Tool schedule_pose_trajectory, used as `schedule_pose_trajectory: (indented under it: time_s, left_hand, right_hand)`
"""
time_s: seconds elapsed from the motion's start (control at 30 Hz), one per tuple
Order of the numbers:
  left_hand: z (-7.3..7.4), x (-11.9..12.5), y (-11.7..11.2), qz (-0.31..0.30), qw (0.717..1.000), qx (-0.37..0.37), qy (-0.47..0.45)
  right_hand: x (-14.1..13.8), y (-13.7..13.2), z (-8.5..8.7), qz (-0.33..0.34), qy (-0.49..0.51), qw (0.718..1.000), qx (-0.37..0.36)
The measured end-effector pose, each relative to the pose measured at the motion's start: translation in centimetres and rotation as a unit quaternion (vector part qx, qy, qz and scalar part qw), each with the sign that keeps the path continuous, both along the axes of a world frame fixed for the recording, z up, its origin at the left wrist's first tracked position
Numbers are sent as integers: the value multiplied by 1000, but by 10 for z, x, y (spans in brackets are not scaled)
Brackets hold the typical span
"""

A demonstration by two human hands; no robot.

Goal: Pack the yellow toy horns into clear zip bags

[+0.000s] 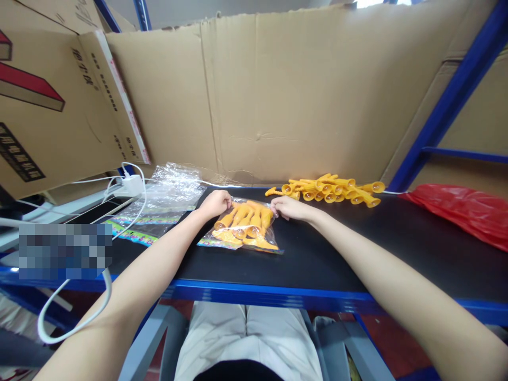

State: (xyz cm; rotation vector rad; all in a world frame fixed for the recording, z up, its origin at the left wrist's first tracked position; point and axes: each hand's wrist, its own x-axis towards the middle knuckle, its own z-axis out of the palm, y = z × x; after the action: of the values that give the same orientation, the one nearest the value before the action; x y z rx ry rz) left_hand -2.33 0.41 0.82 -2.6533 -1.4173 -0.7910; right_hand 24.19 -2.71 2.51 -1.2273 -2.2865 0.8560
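head view: a clear bag (242, 225) packed with orange plastic pieces lies flat on the black bench top (357, 254), nearer the person than the loose pile of orange pieces (331, 189) and to its left. its mouth edge faces away from the person, and its printed bottom strip points back toward them.

both hands are on that far edge. the left hand (216, 202) sits at the corner farther from the loose pile, fingers curled in tight and pressed together, pinching the film. the right hand (289, 207) holds the corner nearer the pile, just short of it, fingers bent down and closed on the plastic. the fingertips themselves are hidden under the knuckles. the bag's filled body lies between the 2 hands and on the person's side of them.

as a judgement, the bag will handle light and floppy. the film is thin and slippery, and the hard pieces inside make it lumpy and likely to shift. the flat top edge at the 2 corners is the surest place to hold it.

further left of the pile, past the bag, lie flat empty bags (166, 198) and a white charger (130, 185). a red plastic sack (464, 211) lies right of the pile, and a cardboard wall (297, 95) stands behind it.
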Motion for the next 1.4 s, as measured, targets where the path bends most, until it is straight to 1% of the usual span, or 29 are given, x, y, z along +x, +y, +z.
schedule_pose_trajectory:
  time_s: [0.07,0.17,0.23,0.27,0.33,0.4,0.43,0.5,0.53,0.6,0.7,0.77,0.87,0.97,1.0,1.07,1.17,1.23,1.3,1.4]
  left_hand:
    - [1,1,-3,4,999,25,20]
    - [4,4,-7,15,997,59,36]
    - [5,6,-10,22,995,81,45]
    - [6,7,-12,24,994,91,49]
    - [7,9,-14,25,992,108,56]
    - [8,11,-16,20,991,120,64]
    - [9,12,-17,15,990,124,69]
    - [10,15,-20,2,988,133,76]
    - [11,17,-22,-5,987,138,79]
    - [12,22,-26,-20,986,147,82]
    - [13,30,-32,-46,984,152,82]
    - [13,33,-34,-62,983,152,82]
    - [14,35,-35,-74,981,155,85]
    - [14,35,-35,-75,981,159,86]
    - [14,35,-35,-74,981,159,84]
    - [12,34,-35,-71,982,155,79]
    - [9,34,-33,-45,984,153,77]
    - [8,34,-32,-14,984,156,80]
    - [7,34,-32,15,983,158,87]
    - [9,35,-34,49,981,159,103]
  right_hand:
    - [-2,-2,2,9,10,1000,-6]
    - [-2,-5,3,22,-5,1000,9]
    - [-3,-6,3,12,-24,999,24]
    - [-3,-7,4,2,-30,999,44]
    - [-4,-7,4,-20,-28,992,118]
    - [-4,-4,3,-36,-6,978,206]
    - [-4,-2,3,-46,12,970,236]
    - [-4,2,0,-78,49,962,257]
    - [-4,4,-2,-95,67,961,252]
    - [-5,5,-4,-111,97,965,216]
    - [-9,1,-1,-81,147,978,127]
    - [-10,-3,4,-70,184,977,82]
    - [-7,-4,12,-105,253,959,74]
    - [-1,2,12,-138,302,938,94]
    - [0,4,10,-139,301,938,100]
    - [0,7,4,-126,272,947,115]
    - [-9,5,-7,-85,211,965,132]
    - [-17,1,-12,-49,179,977,104]
    - [-23,-3,-14,-20,155,986,53]
    - [-26,-5,-12,-16,143,990,-1]
